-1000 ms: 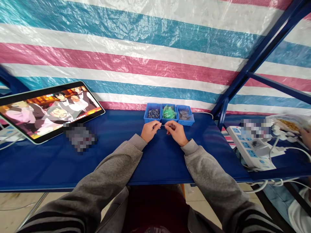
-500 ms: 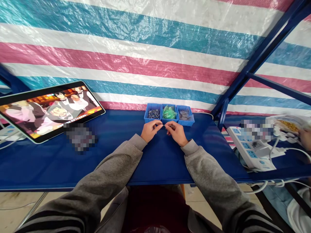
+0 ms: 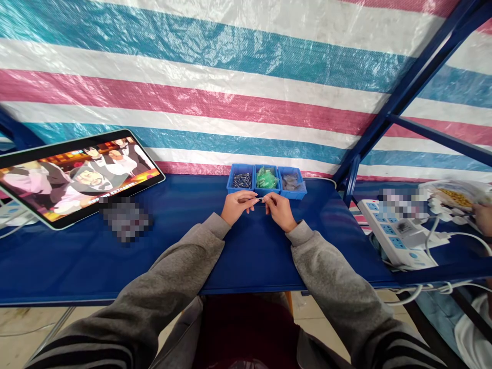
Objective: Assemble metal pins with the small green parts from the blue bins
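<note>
In front of the small bins, my left hand [image 3: 239, 206] and my right hand [image 3: 281, 210] meet with fingertips pinched. Between them is a thin, light-coloured, pin-like piece [image 3: 260, 199], too small to name surely. Both hands appear to grip it, one at each end. Just behind stand three blue bins side by side. The left bin [image 3: 235, 190] holds dark, shiny metal pins [image 3: 242, 180]. Crumpled green pieces [image 3: 267, 179] fill the middle one. In the right bin [image 3: 294, 195] lie greyish, see-through pieces [image 3: 290, 181].
A tablet [image 3: 82, 177] showing a cartoon leans at the left, with a blurred-out item [image 3: 126, 218] before it. At the right are a power strip [image 3: 395, 236] with white cables, a plastic bag [image 3: 455, 195] and another person's hand [image 3: 483, 218]. A striped sheet [image 3: 230, 102] hangs behind the blue table [image 3: 249, 261].
My left fingers have shifted, the lower ones now reaching further under the thin piece, and the fingertips have come slightly closer together. The bins stay put.
</note>
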The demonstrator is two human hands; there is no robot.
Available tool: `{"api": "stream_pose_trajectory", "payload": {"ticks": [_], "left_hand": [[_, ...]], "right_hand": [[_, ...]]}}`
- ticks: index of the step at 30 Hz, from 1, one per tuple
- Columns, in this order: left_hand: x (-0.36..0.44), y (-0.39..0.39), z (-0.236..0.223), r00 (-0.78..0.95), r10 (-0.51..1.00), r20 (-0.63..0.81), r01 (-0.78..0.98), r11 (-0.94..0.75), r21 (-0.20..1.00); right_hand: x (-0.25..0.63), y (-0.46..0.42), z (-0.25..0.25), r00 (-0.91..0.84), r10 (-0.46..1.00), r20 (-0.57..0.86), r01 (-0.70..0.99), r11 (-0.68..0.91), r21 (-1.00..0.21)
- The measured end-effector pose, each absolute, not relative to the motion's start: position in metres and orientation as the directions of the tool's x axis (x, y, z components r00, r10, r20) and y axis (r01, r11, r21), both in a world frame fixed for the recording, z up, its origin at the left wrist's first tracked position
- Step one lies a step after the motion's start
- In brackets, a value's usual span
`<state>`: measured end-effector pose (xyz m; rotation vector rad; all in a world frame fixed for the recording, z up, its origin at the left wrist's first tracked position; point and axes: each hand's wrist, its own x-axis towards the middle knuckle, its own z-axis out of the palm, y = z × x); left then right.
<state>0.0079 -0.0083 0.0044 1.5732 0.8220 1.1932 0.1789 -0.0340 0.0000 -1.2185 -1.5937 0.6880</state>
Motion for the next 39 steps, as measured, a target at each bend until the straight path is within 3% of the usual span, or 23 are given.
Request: {"api": "stream_pose_trajectory", "payload": {"ticks": [10, 14, 18, 23, 39], "left_hand": [[0.010, -0.003, -0.002, 0.196, 0.923, 0.330, -0.131, -0.309, 0.942], [0.010, 0.000, -0.007, 0.292, 0.912, 0.288, -0.193, -0.239, 0.952], [0.008, -0.003, -0.007, 0.319, 0.888, 0.331, -0.018, -0.343, 0.939], [0.005, -0.006, -0.003, 0.271, 0.851, 0.451, 0.263, -0.516, 0.816], [0.006, -0.014, 0.003, 0.321, 0.892, 0.318, 0.145, -0.378, 0.914]], "right_hand": [[0.176, -0.035, -0.001, -0.062, 0.946, 0.319, 0.337, 0.321, -0.885], [0.178, -0.035, 0.000, 0.003, 0.944, 0.331, 0.343, 0.310, -0.887], [0.178, -0.035, 0.002, 0.028, 0.944, 0.328, 0.349, 0.299, -0.888], [0.178, -0.036, 0.004, 0.042, 0.941, 0.337, 0.361, 0.300, -0.883], [0.175, -0.036, -0.001, -0.170, 0.923, 0.344, 0.332, 0.382, -0.862]]}}
